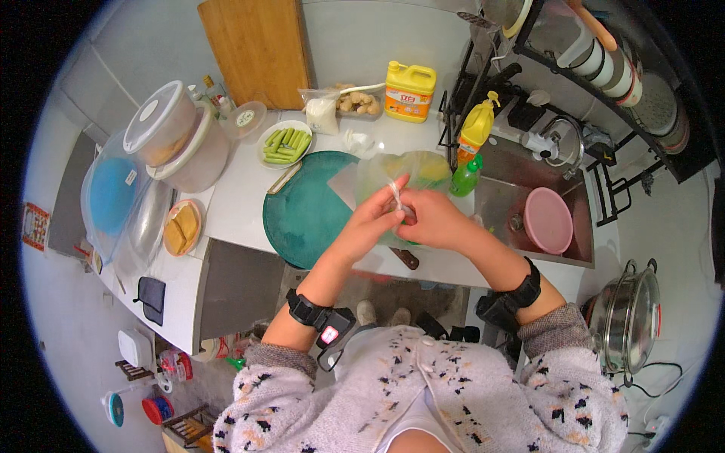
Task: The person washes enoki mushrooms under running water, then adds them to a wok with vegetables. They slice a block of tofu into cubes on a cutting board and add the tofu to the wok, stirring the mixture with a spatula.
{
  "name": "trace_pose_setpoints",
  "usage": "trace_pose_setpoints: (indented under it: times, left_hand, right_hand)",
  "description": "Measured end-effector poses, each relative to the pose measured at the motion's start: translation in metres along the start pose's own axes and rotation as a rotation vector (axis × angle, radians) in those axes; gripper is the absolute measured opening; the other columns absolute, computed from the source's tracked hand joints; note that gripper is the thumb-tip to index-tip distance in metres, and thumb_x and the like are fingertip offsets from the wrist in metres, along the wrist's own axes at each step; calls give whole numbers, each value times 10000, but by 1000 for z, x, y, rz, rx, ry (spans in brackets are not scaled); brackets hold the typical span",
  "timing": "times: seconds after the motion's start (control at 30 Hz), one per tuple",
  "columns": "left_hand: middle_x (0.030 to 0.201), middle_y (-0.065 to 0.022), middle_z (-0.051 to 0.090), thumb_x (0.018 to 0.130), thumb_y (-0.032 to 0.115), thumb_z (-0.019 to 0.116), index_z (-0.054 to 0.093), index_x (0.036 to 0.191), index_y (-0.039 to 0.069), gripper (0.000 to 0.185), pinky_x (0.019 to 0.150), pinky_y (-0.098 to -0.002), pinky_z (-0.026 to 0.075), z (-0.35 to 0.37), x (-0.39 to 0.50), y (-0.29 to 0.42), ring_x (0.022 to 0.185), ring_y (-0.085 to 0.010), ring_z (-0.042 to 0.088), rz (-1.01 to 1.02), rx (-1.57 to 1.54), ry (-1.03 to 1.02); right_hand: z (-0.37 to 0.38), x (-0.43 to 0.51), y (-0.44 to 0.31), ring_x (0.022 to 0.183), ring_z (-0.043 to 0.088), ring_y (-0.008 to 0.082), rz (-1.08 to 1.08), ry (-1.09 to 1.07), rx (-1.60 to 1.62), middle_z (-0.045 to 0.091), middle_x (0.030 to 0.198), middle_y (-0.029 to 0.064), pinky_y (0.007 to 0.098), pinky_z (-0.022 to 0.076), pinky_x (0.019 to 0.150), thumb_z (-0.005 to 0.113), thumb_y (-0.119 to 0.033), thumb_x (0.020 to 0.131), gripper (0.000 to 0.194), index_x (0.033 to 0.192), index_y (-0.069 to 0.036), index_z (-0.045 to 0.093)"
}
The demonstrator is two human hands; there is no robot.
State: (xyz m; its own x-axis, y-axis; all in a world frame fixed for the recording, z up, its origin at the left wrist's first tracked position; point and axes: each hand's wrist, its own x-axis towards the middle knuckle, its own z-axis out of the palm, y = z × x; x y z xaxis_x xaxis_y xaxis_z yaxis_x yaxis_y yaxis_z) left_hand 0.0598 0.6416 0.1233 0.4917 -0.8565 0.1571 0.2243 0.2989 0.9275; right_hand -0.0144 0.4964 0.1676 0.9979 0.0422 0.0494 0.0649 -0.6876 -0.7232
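Both hands meet over the right part of a round green cutting board (pixel 308 215). My left hand (pixel 376 218) pinches the twisted neck of a translucent plastic bag (pixel 376 170), with its index finger raised. My right hand (pixel 430 218) closes on the same neck from the other side. Something yellow-green shows dimly through the bag. Under the bag, part of a knife blade (pixel 344 189) lies on the board, and a brown knife handle (pixel 406 258) sticks out near the counter's front edge. A white plate (pixel 265 160) of cut green vegetable pieces (pixel 288 144) stands behind the board.
At the right is a steel sink (pixel 498 198) with a pink basin (pixel 548 221). Detergent jugs (pixel 410 93), a yellow pump bottle (pixel 477 125) and a green bottle (pixel 466 176) stand behind the bag. Lidded containers (pixel 190 147) and a bowl with yellowish slabs (pixel 181 227) are at the left.
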Motion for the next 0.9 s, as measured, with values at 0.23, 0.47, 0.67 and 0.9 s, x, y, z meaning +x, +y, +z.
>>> trace_pose_setpoints:
  times: [0.23, 0.47, 0.67, 0.9]
  left_hand:
    - [695, 60, 461, 888, 181, 574, 563, 899, 31, 150, 561, -234, 347, -22, -8, -11, 610, -78, 406, -201, 55, 175]
    - [610, 61, 404, 868, 201, 609, 533, 736, 55, 211, 479, -228, 270, -35, -37, -19, 542, -57, 328, 86, 505, 113]
    - [680, -73, 537, 827, 187, 622, 598, 735, 26, 187, 539, -339, 384, -29, -38, -6, 586, -222, 498, -208, 793, 184]
    - [695, -94, 576, 839, 178, 587, 641, 779, 60, 143, 610, -343, 438, -38, -40, -5, 699, -271, 570, 572, 1084, -65]
  right_hand:
    - [-8, 21, 38, 656, 567, 159, 386, 16, 674, 591, 667, 67, 288, 433, 562, 630, -155, 733, 143, 660, -49, 567]
    - [-20, 35, 81, 716, 571, 173, 643, 261, 1575, 632, 826, 88, 273, 441, 648, 553, -131, 825, 115, 734, -61, 544]
    - [-13, 30, 88, 832, 565, 217, 523, 51, 1764, 584, 1109, 187, 307, 442, 694, 539, -167, 831, 135, 752, -64, 501]
    - [-6, 25, 118, 849, 546, 237, 639, 236, 1899, 521, 1227, 218, 321, 437, 705, 535, -178, 816, 114, 804, -65, 519]
